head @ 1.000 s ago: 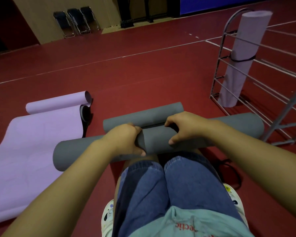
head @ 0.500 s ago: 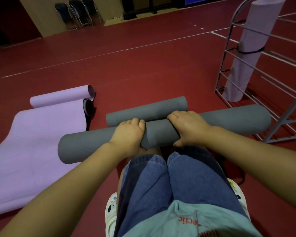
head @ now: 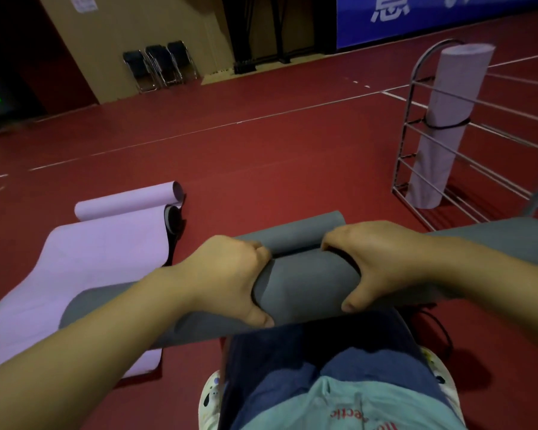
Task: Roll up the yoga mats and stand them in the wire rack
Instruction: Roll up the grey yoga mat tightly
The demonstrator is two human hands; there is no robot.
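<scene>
1. The person grips the grey mat roll (head: 305, 287) with both hands: the left hand (head: 230, 277) has its fingers curled over the top and its thumb under the near side, and the right hand (head: 382, 259) clamps it the same way from the other side. The roll lies crosswise above the person's knees, between the purple mat (head: 84, 268) on the left and the wire rack (head: 429, 156) on the right.
2. A second grey curl (head: 298, 232) lies just beyond the fingers. It seems to be the mat's other end, though the join is hidden. If so, the roll is unfinished, and lifting it now would likely let the layers spring loose.
3. Both hands sit near the middle, so the long ends are unsupported. Uneven pressure could make the roll telescope into a cone that stands badly in the rack.
4. No strap shows on the grey roll, unlike the rolled purple mat (head: 441, 125) standing banded in the rack. A relaxed grip could let it uncoil.
5. A black cord (head: 438, 324) lies on the floor by the right knee and could snag a foot.
6. The purple mat is mostly flat, curled only at its far end, so more rolling remains.
</scene>
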